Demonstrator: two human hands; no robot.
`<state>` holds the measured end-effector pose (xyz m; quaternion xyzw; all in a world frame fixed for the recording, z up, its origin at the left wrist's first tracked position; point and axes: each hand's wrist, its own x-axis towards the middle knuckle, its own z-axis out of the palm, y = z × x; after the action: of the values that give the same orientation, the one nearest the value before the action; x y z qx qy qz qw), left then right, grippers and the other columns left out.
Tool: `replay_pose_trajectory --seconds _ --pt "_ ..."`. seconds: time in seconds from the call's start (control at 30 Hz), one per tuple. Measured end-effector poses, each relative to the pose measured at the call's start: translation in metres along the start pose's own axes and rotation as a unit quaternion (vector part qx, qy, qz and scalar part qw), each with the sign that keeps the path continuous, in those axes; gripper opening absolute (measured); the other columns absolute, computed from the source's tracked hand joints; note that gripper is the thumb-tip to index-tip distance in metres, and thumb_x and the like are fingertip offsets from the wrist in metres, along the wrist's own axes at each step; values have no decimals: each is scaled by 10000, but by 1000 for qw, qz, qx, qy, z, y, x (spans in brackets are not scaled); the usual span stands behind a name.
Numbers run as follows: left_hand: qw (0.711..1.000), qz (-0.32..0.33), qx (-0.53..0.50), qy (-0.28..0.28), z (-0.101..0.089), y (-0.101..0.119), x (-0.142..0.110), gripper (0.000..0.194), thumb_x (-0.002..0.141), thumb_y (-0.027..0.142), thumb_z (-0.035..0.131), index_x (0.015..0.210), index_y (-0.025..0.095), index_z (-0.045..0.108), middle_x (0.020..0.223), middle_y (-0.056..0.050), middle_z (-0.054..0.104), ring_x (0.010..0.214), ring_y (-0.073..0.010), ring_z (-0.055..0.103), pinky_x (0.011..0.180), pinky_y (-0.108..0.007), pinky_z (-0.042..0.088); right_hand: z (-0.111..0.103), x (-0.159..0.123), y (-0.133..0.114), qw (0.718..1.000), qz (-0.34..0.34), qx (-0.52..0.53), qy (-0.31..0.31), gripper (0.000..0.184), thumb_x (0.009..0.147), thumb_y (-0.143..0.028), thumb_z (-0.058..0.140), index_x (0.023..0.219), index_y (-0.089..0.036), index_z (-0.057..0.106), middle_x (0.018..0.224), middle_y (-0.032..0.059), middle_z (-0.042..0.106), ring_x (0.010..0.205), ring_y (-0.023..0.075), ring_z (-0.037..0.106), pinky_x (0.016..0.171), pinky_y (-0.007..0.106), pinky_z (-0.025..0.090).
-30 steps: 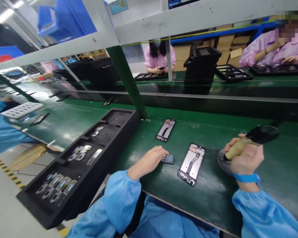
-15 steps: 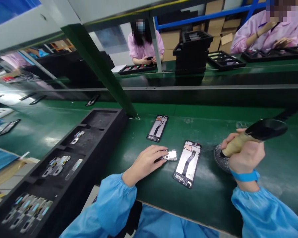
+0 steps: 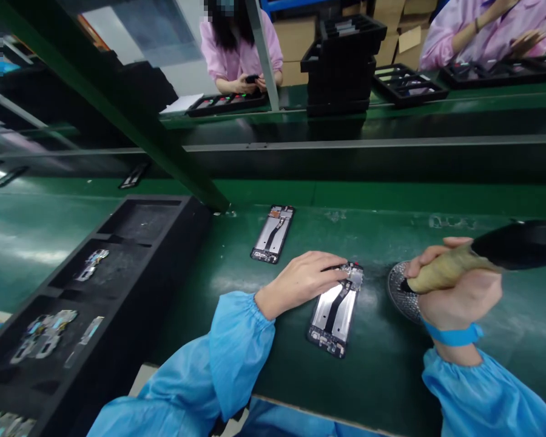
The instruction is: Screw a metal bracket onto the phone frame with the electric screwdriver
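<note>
the left hand lies palm down on the desk, its fingers stretched over the top end of a phone frame and pressing a small silver part onto that upper edge; the fingers pinch the part rather than hang loose. the phone frame lies flat, open side up, tilted a little, with a dark ribbon running down its silver inside. the right hand is clenched around an electric screwdriver, its tan grip in the fist and its black body reaching off to the right. the tool's tip points down and left onto a round metal screw dish, which sits just right of the phone frame and partly under the hand. a blue wrist strap circles the right wrist above the blue sleeve.

farther back on the desk lies a second phone frame, well apart from the hands. to the left stands a black foam tray with small metal parts in its compartments. across the line, people in pink sit at black trays.
</note>
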<state>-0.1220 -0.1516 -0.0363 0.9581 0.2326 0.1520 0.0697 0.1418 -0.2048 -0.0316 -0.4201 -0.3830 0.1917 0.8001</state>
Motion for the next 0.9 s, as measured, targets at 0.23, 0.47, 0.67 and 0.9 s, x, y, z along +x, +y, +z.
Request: replay_pose_trajectory --seconds 0.23,0.47,0.67,0.9 --pt "1000 0 9 26 7 -3 -2 301 1217 333 530 1352 241 783 1540 -68 745 1406 -245 720 1148 -421 626 -7 3 3 1000 23 -5 -6 668 872 -891 698 1050 -247 710 664 -7 616 431 213 548 384 379 499" --pt "999 -2 8 33 12 -4 -1 295 1215 324 528 1364 245 770 1543 -64 742 1411 -255 719 1164 -441 633 -5 3 3 1000 9 -4 -7 639 903 -875 672 1040 -254 735 656 4 617 428 222 543 355 389 499" --pt "998 -2 -1 62 13 0 -2 287 1205 294 538 1340 216 779 1495 -79 764 1434 -264 705 1204 -456 623 -6 3 2 1000 13 6 -13 653 898 -869 712 1051 -234 736 676 13 616 440 204 558 379 364 514" --pt "999 -33 -4 24 13 3 -5 326 1198 309 558 1455 249 749 1662 -119 633 1554 -304 605 1213 -522 602 2 -1 4 999 -29 17 -8 543 962 -758 676 1059 -226 730 660 13 623 417 211 556 354 333 460"
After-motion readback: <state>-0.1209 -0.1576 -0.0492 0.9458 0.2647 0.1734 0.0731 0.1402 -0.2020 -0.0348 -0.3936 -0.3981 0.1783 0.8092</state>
